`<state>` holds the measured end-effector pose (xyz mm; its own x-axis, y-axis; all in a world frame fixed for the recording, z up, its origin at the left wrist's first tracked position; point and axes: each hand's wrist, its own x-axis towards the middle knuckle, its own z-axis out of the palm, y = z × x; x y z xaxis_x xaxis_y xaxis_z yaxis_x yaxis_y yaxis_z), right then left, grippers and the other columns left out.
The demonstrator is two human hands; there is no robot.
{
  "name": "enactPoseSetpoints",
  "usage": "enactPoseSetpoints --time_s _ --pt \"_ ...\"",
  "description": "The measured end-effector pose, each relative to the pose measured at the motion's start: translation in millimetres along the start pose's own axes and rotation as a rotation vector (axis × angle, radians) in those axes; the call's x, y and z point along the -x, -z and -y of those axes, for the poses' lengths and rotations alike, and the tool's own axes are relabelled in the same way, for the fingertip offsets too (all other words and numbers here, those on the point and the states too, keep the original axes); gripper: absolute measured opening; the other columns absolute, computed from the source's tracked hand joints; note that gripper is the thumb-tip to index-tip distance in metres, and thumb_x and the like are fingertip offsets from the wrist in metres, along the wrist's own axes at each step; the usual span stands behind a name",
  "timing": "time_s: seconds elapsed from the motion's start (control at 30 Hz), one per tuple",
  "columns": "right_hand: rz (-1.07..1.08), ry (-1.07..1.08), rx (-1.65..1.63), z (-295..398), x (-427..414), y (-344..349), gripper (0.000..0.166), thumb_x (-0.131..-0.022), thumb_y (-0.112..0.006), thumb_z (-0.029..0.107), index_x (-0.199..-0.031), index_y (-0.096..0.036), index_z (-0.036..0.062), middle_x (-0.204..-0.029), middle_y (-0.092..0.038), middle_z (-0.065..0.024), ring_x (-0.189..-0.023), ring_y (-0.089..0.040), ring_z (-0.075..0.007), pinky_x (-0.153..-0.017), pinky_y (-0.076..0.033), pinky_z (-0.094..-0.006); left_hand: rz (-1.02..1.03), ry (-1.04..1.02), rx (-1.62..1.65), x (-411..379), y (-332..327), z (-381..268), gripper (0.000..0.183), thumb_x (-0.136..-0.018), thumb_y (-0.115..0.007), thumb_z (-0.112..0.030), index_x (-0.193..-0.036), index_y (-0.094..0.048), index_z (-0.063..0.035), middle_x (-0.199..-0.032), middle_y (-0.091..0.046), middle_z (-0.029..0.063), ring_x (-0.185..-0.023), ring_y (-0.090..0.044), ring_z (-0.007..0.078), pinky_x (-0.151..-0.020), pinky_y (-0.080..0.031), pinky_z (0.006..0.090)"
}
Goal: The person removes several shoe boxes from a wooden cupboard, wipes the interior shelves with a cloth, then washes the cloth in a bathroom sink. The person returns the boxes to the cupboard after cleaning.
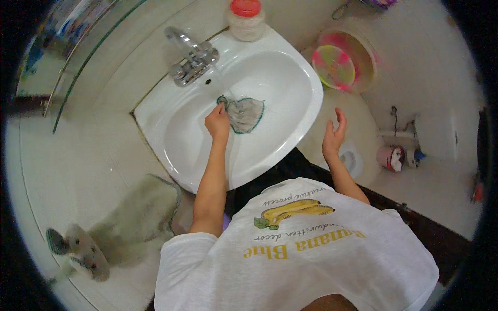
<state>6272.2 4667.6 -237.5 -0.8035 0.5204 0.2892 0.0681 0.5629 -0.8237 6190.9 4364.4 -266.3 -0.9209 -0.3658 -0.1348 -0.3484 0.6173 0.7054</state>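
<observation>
A white ceramic washbasin [186, 155] lies before me. My left hand [218, 122] is closed on one corner of a small wet grey cloth with a green edge [247, 114], which is spread on the bottom of the bowl. Above it, at the basin's rear edge, stands a chrome mixer tap [194, 60]; a thin stream of water seems to fall from it towards the cloth. My right hand [334, 134] is raised beyond the basin's right rim, its fingers apart and nothing in it.
A jar with a red lid [247, 21] stands on the basin's back corner. Pink and green plastic tubs [365, 58] are beyond the basin at the right, with a pink container [387, 157] lower down. A towel [136, 217] hangs on the left wall.
</observation>
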Motion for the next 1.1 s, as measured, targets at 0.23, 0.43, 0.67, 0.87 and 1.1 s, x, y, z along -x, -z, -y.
enactPoseSetpoints --time_s 0.23,0.43,0.67,0.87,1.1 --pt "0.083 -0.159 0.270 -90.9 88.3 86.6 0.041 -0.072 -0.046 -0.011 -0.110 -0.052 0.0037 -0.112 -0.050 -0.0140 -0.104 -0.048 -0.0279 -0.087 -0.041 -0.0345 -0.195 -0.362 -0.031 6.5 -19.3 6.8 0.032 -0.071 -0.057 -0.002 -0.103 -0.060 -0.0009 -0.106 -0.058 0.0166 -0.095 -0.056 0.0315 -0.085 -0.043 0.0366" --pt "0.181 0.164 0.323 -139.8 122.1 131.3 0.036 -0.061 -0.051 -0.013 -0.093 -0.056 0.0026 -0.098 -0.058 -0.0145 -0.091 -0.053 -0.0332 -0.078 -0.044 -0.0391 -0.153 -0.678 -0.016 13.1 -25.5 -6.1 0.028 -0.072 -0.055 -0.001 -0.100 -0.060 0.0006 -0.096 -0.062 0.0146 -0.093 -0.057 0.0290 -0.080 -0.045 0.0348" --pt "0.233 0.185 0.254 -142.8 102.0 161.6 0.028 -0.063 -0.052 -0.011 -0.089 -0.057 0.0009 -0.099 -0.058 -0.0168 -0.091 -0.054 -0.0343 -0.077 -0.045 -0.0392 -0.006 -0.601 -0.190 27.0 -17.7 -7.3 0.021 -0.077 -0.054 -0.001 -0.097 -0.062 -0.0008 -0.085 -0.063 0.0151 -0.076 -0.061 0.0291 -0.067 -0.048 0.0348" --pt "0.071 0.055 0.329 -185.7 92.6 197.1 0.026 -0.064 -0.050 -0.013 -0.085 -0.059 0.0005 -0.097 -0.058 -0.0157 -0.090 -0.054 -0.0318 -0.078 -0.045 -0.0358 -0.125 -0.630 -0.356 64.0 8.1 -66.8 0.011 -0.077 -0.060 -0.006 -0.086 -0.065 -0.0023 -0.070 -0.061 0.0127 -0.066 -0.058 0.0278 -0.059 -0.045 0.0375" --pt "-0.075 -0.127 0.302 -225.7 78.4 253.6 0.028 -0.064 -0.047 -0.013 -0.084 -0.060 0.0014 -0.099 -0.059 -0.0141 -0.095 -0.053 -0.0307 -0.081 -0.044 -0.0360 -0.322 -0.982 -0.456 82.7 -54.3 -125.4 0.022 -0.070 -0.056 0.001 -0.091 -0.063 -0.0046 -0.067 -0.053 0.0082 -0.060 -0.051 0.0246 -0.054 -0.042 0.0370"
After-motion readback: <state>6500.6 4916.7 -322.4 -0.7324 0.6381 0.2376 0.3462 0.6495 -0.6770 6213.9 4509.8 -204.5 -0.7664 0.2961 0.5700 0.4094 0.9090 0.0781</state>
